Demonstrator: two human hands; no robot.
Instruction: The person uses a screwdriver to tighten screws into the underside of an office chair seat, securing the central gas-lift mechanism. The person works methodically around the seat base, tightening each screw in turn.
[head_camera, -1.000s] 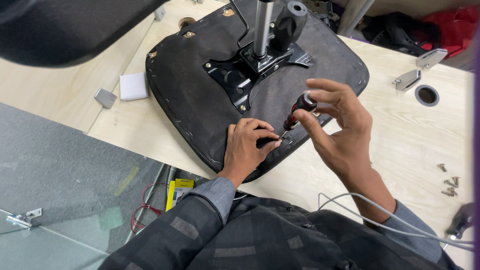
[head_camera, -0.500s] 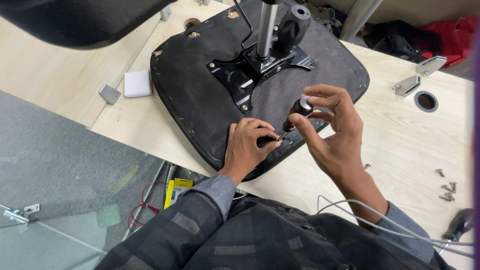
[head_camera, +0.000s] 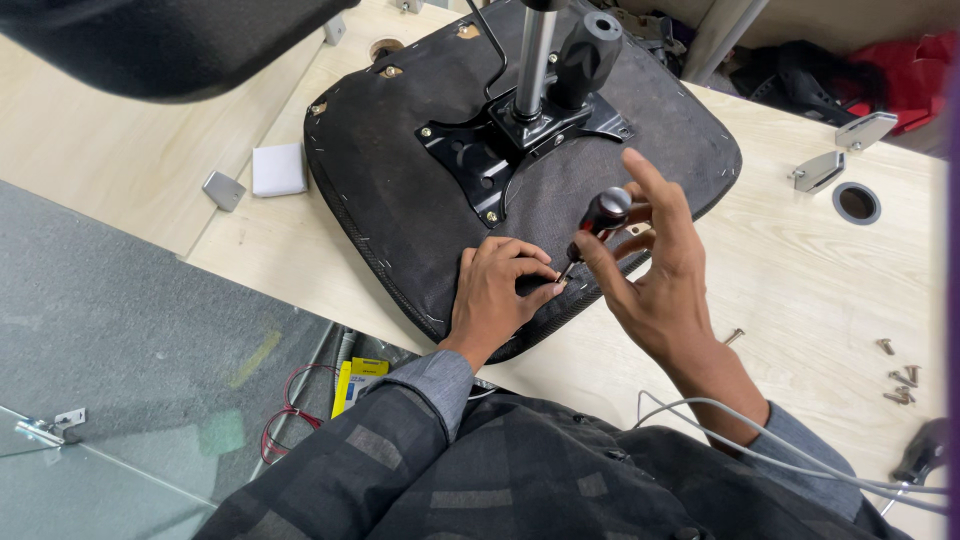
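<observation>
Near the bench's front edge, an upturned chair seat (head_camera: 420, 190) lies flat. Right hand (head_camera: 655, 275) clenches a stubby screwdriver (head_camera: 592, 225) by its smooth, rigid handle; left hand (head_camera: 497, 295) pinches its tip steady, apparently on a small, easily dropped screw.

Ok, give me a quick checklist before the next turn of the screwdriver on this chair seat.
1. Right hand grips the screwdriver handle: ok.
2. Left hand steadies the tip at the seat's near edge: ok.
3. Tip seated in the screw head: cannot tell, fingers hide it.
4. Upturned chair seat lies flat on the wooden table: ok.
5. Spare screws within reach on the right: ok.
6. Grey cable clear of the working hand: ok.
</observation>
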